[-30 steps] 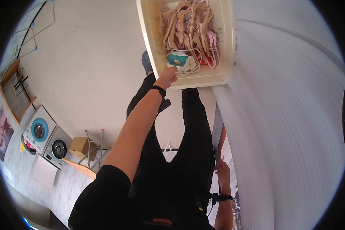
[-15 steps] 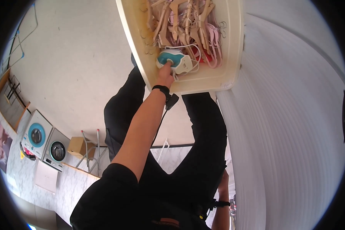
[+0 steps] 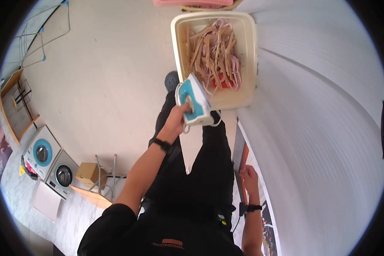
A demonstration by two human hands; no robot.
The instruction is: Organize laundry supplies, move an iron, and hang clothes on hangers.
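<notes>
My left hand is closed on the handle of a white-and-teal iron, lifted over the near left corner of a cream plastic bin; its white cord loops below it. Tangled wooden hangers, pink hangers and a red object lie in the bin. My right hand hangs lower right, beside my thigh and a narrow board edge, its fingers loosely curled; I cannot make out whether they grip anything.
A white draped surface fills the right. A pink container lies beyond the bin. At left stand metal racks, wooden furniture, two small washing machines, a cardboard box and a folded stool.
My left hand has taken hold of the iron and lifted it out of the bin's near left part toward me. The bin appears smaller and farther off; my right hand is higher than half a second ago.
</notes>
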